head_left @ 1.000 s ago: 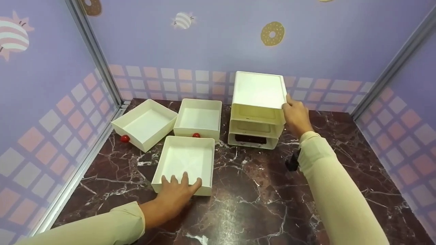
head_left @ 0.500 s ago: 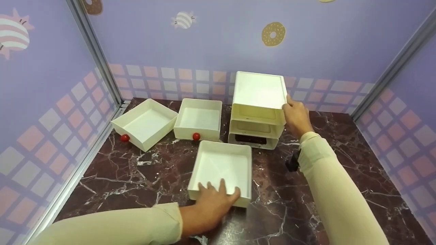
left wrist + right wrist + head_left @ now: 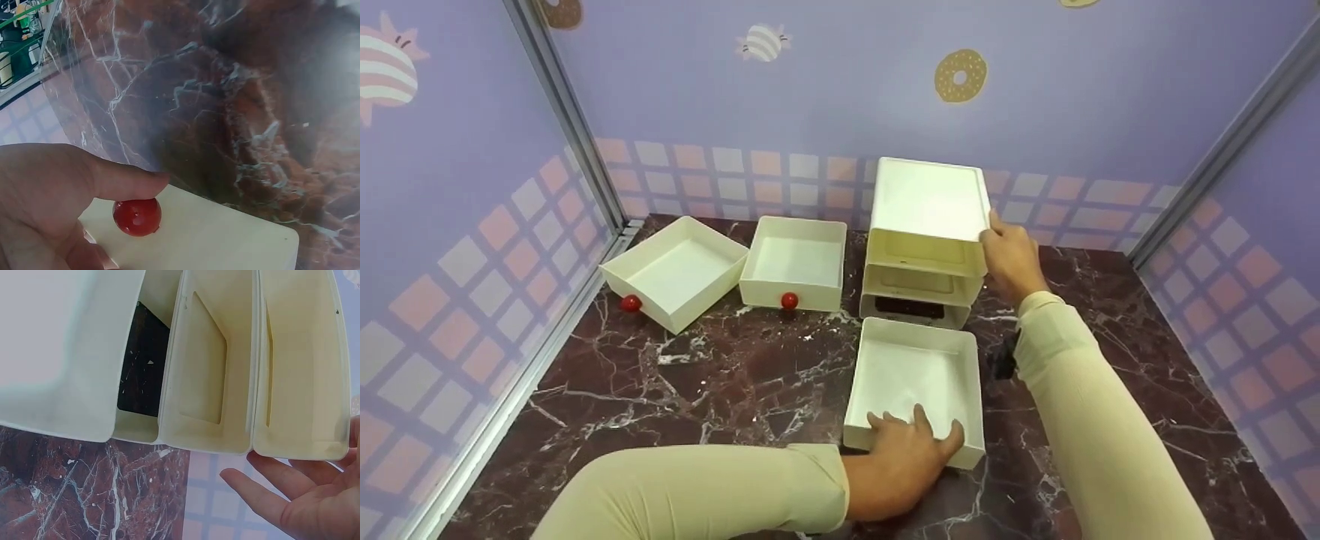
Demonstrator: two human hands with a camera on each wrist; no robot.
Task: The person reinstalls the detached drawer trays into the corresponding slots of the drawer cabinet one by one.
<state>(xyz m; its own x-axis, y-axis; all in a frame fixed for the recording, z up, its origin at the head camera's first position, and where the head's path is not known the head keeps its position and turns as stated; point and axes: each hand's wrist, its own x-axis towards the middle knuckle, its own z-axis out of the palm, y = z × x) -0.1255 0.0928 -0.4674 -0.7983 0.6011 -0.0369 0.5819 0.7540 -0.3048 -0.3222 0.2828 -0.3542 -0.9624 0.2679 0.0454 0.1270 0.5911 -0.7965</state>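
In the head view my left hand (image 3: pixel 904 457) grips the front wall of a white drawer (image 3: pixel 915 375), with fingers over the rim inside. The left wrist view shows the thumb on the outer front above a red round knob (image 3: pixel 136 217). This drawer stands just in front of a white three-tier cabinet (image 3: pixel 934 199) with open slots. The drawer's back end partly covers the bottom slot, where the dark tabletop shows through. My right hand (image 3: pixel 1011 253) rests against the cabinet's upper right side; in the right wrist view its extended fingers (image 3: pixel 281 475) touch the outside wall.
Two more white drawers stand at the back left: an angled one (image 3: pixel 675 270) and a straighter one (image 3: pixel 793 259), each with a red knob facing forward. The dark marbled table (image 3: pixel 750 375) is enclosed by patterned purple walls (image 3: pixel 840 82).
My left hand has slid the drawer rightward and slightly nearer me, from in front of the straighter drawer to in front of the cabinet. The right hand has stayed on the cabinet.
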